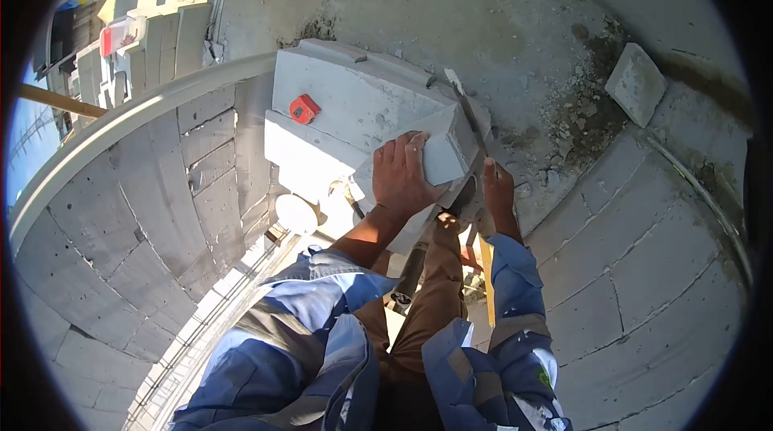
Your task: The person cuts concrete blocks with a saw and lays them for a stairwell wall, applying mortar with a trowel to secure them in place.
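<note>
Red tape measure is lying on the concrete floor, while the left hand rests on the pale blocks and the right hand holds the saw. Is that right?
Not quite: the head view shows the red tape measure lying on the pale blocks, not the concrete floor. The left hand does rest there, and the right hand holds the saw.
</note>
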`<state>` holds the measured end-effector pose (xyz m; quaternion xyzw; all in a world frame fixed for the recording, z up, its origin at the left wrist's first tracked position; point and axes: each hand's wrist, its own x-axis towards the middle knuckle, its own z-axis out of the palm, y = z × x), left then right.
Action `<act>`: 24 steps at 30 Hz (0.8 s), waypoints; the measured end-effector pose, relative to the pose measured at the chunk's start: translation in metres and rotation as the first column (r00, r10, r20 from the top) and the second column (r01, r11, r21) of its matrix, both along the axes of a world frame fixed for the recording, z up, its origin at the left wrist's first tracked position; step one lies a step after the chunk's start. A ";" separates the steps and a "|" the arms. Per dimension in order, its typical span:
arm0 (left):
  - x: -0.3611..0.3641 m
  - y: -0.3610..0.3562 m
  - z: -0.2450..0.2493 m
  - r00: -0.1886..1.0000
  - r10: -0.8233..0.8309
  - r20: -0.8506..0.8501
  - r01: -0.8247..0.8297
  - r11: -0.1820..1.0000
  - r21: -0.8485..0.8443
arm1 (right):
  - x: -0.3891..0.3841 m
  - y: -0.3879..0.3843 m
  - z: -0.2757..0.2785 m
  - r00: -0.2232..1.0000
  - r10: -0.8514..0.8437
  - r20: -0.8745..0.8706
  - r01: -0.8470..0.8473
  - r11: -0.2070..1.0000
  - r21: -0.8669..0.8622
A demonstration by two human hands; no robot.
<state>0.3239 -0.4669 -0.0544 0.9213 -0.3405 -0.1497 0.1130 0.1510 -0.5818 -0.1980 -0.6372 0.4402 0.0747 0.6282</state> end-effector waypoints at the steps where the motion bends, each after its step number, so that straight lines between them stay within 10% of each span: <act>1: 0.001 0.002 0.001 1.000 0.005 -0.020 -0.005 1.000 0.009 | -0.005 0.004 -0.016 0.999 0.001 -0.033 -0.003 0.998 -0.056; 19: -0.003 0.011 -0.003 0.999 0.028 -0.040 -0.032 0.996 -0.087 | -0.012 0.006 0.016 0.997 0.044 0.062 -0.029 0.975 -0.222; 24: -0.003 0.011 -0.003 1.000 0.013 -0.019 -0.015 0.995 -0.094 | 0.000 -0.006 0.006 0.977 0.152 -0.149 -0.176 0.970 -0.166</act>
